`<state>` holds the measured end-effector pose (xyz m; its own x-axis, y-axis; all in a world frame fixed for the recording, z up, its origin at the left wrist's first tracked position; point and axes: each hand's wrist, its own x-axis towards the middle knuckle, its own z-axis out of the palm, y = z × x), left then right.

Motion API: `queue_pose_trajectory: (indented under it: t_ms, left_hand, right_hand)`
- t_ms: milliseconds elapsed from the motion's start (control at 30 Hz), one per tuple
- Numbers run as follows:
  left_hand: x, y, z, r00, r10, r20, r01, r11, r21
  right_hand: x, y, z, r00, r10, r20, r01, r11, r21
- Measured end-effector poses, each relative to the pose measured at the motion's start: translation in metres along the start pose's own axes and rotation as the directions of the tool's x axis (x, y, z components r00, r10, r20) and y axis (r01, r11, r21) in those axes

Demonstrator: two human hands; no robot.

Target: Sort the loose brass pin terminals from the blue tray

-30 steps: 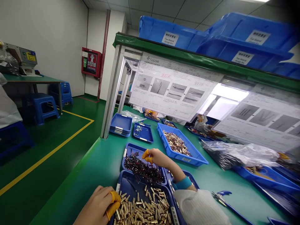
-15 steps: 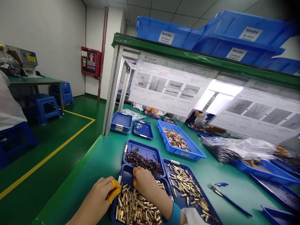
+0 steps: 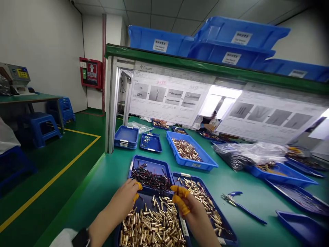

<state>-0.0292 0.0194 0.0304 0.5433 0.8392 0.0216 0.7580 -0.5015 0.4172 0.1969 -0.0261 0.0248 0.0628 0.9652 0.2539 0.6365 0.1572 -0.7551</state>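
My left hand (image 3: 127, 193), in yellow finger cots, is over the left edge of the near blue tray, thumb and finger closed; a small dark tip shows by them, otherwise their contents are hidden. My right hand (image 3: 190, 204), also in yellow cots, pinches a thin dark piece too small to name, between the near tray and the right tray. Gold-coloured metal tubes (image 3: 151, 223) fill most of the near tray. Behind it, a blue tray (image 3: 154, 161) holds dark wired parts (image 3: 153, 180) with some red leads. More gold tubes (image 3: 203, 193), some with dark leads, lie in the right tray.
Blue-handled pliers (image 3: 243, 207) lie at the right. A larger blue bin (image 3: 213, 164) of copper-coloured parts stands farther back, beside a small tray (image 3: 151, 147) and stacked trays (image 3: 125, 137). Instruction sheets (image 3: 167, 96) hang from the shelf. A co-worker (image 3: 208, 123) sits across the bench.
My right hand has moved right, from above the near tray to its right edge, and now shows a thin dark piece. My left hand has shifted slightly up and right. The camera view has turned right.
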Motion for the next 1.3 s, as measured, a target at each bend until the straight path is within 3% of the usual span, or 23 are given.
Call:
queue_pose_trajectory:
  t_ms: [100,233,367,533,633,733,800,867,967,1033,1133,1300]
  left_hand:
    - [0.021,0.001,0.003,0.998,0.0,0.066,-0.007,0.995,0.103]
    - [0.025,0.001,0.009,0.996,0.001,0.092,-0.018,0.983,0.181]
    - [0.029,0.002,0.007,0.999,0.026,0.033,-0.032,0.98,0.195]
    - [0.049,0.0,-0.001,0.997,0.031,-0.074,-0.018,0.986,0.166]
    - [0.048,0.004,0.001,0.994,0.021,-0.106,-0.006,0.991,0.137]
    - [0.03,0.018,0.008,0.997,0.03,-0.068,-0.028,0.999,0.027]
    - [0.016,0.03,0.012,0.995,-0.004,0.103,0.018,0.991,-0.133]
    - [0.006,0.038,0.015,0.968,-0.051,0.246,0.09,0.985,-0.15]
    - [0.002,0.036,0.023,0.941,-0.078,0.33,0.126,0.984,-0.127]
    - [0.003,0.028,0.033,0.95,-0.019,0.313,0.079,0.98,-0.181]
    - [0.005,0.017,0.047,0.982,0.07,0.175,-0.016,0.956,-0.294]
    - [0.006,0.025,0.046,1.0,0.013,-0.014,-0.018,0.87,-0.493]
  right_hand:
    - [0.002,0.011,0.012,0.999,0.038,0.015,-0.035,0.988,-0.149]
    - [0.022,0.015,0.022,0.985,0.174,0.022,-0.156,0.929,-0.336]
    - [0.035,0.013,0.03,0.963,0.261,0.072,-0.207,0.881,-0.426]
    - [0.055,0.011,0.029,0.957,0.278,0.089,-0.217,0.88,-0.422]
    - [0.065,0.011,0.019,0.953,0.288,0.094,-0.237,0.901,-0.362]
    - [0.056,0.011,0.007,0.95,0.298,0.097,-0.264,0.928,-0.264]
    - [0.038,0.01,0.004,0.947,0.303,0.108,-0.281,0.942,-0.186]
    - [0.016,0.008,0.007,0.943,0.305,0.133,-0.292,0.95,-0.109]
    - [-0.01,0.004,0.022,0.941,0.28,0.188,-0.303,0.947,0.106]
    - [-0.02,0.0,0.032,0.938,0.273,0.214,-0.325,0.908,0.263]
    - [-0.025,-0.008,0.041,0.932,0.274,0.238,-0.35,0.852,0.389]
    - [-0.025,-0.014,0.04,0.937,0.259,0.236,-0.342,0.824,0.453]
